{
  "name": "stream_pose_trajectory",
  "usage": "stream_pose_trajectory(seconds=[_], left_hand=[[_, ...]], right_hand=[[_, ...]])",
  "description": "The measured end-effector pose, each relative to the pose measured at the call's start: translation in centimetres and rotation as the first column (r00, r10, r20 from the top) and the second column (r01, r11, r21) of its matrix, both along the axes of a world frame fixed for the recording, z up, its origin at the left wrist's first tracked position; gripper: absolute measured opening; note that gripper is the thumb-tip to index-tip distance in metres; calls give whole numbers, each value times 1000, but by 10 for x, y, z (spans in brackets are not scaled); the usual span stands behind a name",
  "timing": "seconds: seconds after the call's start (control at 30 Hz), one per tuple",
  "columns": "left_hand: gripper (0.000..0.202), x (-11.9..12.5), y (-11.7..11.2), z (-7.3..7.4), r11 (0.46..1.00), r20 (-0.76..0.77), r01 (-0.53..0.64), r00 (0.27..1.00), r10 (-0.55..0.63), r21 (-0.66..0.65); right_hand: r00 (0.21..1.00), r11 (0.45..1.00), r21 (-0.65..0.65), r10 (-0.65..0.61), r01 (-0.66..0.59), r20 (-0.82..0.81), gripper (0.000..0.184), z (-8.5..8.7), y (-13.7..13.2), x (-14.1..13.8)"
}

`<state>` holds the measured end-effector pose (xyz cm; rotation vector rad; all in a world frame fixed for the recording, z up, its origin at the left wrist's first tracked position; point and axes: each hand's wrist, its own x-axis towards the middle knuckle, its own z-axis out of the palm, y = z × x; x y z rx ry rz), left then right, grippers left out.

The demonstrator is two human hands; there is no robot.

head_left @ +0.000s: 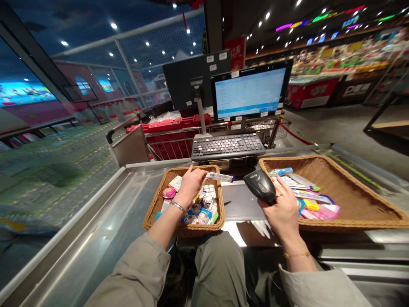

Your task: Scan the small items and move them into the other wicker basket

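My left hand (191, 183) is closed on one end of a slim, pale packet (220, 176) with a dark purple tip. It is above the smaller wicker basket (148, 219), where a pink round item (169, 192), white bottle-like pieces (209, 192) and several small packages lie. In my right hand (283, 209) is a black barcode scanner (260, 185), its head turned left toward the packet. Behind that hand, the larger wicker basket (361, 192) holds several packaged items, among them a blue tube (281, 171) and a pink package (322, 212). The scanner's handle is mostly hidden by my fingers.
Beyond the baskets stand a black keyboard (228, 146) and a lit monitor (251, 91), with a second screen's back (191, 79) beside it. A metal counter (108, 221) extends left. Behind the keyboard is a shopping cart (169, 147) with red contents.
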<state>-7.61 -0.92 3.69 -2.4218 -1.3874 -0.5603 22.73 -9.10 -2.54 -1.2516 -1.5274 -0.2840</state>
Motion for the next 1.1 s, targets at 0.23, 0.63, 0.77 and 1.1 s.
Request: stream_pose_trajectory(seconds=[0.23,0.63,0.77,1.1], left_hand=[[24,7,-5,-29,998,-122,-60,991,60,-2],[32,11,-9,-38,993,-108,-53,992,64,104],[32,11,-9,-40,992,-101,-55,993,66,112],[35,12,-8,-42,990,-81,-34,996,45,136]], right_hand=[[990,992,-27,125,-123,67,33,-1,1,-10],[957,966,-113,249,-233,147,31,-2,-2,-23],[949,963,-105,265,-250,168,31,-2,-1,-24],[951,959,-150,264,-240,164,36,-2,-2,-27]])
